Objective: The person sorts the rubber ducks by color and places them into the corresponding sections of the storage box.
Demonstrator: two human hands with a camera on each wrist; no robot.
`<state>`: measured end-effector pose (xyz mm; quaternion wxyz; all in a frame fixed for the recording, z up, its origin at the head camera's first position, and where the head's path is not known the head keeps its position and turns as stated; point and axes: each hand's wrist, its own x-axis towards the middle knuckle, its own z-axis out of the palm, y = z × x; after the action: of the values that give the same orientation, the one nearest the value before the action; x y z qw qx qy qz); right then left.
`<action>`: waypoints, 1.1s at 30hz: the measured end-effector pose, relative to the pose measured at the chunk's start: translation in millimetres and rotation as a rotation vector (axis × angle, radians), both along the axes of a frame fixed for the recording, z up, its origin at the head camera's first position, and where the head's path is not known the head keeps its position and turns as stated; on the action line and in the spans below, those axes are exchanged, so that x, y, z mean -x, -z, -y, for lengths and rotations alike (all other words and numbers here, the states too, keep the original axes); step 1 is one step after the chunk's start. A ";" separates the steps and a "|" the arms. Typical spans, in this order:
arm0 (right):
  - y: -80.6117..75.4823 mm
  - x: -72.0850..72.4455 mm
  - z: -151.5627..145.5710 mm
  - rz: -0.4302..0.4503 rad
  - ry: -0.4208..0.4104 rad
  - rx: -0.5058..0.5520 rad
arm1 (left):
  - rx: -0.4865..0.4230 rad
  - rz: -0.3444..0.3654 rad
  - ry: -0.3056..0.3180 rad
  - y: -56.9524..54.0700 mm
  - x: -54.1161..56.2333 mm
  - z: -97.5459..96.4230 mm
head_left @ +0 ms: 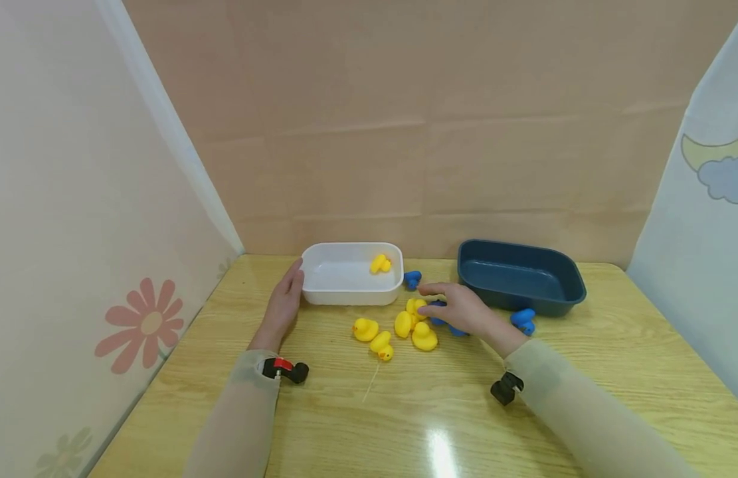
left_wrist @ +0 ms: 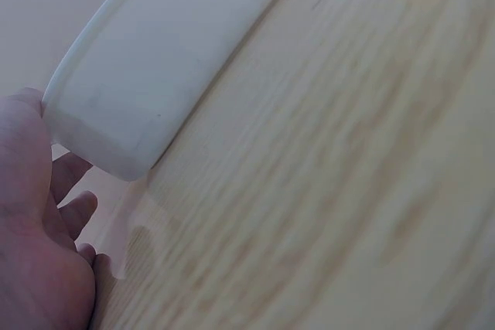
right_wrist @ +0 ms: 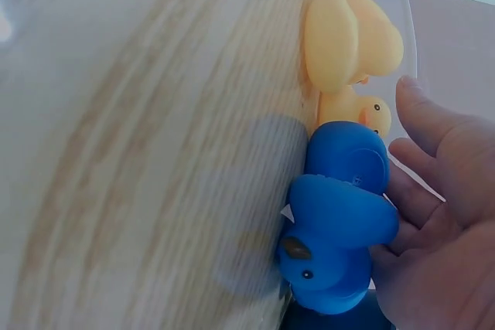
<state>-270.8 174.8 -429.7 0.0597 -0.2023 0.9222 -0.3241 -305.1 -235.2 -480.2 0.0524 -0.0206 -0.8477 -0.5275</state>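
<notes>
1. Sleeves nearest cam, behind fingers.
2. L hand: fingers relaxed, touching white tub's outer end.
3. R hand: fingers parted, released; blue ducks right by them, contact unclear; yellow ducks on worktop, just L.

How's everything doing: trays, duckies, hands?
White tray: upright, one tipped yellow duck inside
Dark blue tray: upright, no ducks visible inside
Loose yellow ducks: some upright, some tipped
Leftmost blue duck, rightmost blue duck: look tipped
Left hand: touching white tray
Right hand: thumb and fingers apart
Blue ducks by it: partly hidden
</notes>
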 end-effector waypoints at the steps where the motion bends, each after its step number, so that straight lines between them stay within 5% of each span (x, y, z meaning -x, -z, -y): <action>1: 0.6 0.3 -0.1 -0.002 0.003 -0.005 | 0.001 -0.003 0.000 0.2 0.3 -0.1; 33: 8.7 2.3 5.9 -0.084 0.067 -0.104 | -0.006 -0.027 0.009 -0.5 -1.8 -1.1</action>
<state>-273.2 168.8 -438.4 0.0202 -0.1812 0.9457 -0.2689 -303.3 -234.1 -479.7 0.0617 -0.0314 -0.8453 -0.5299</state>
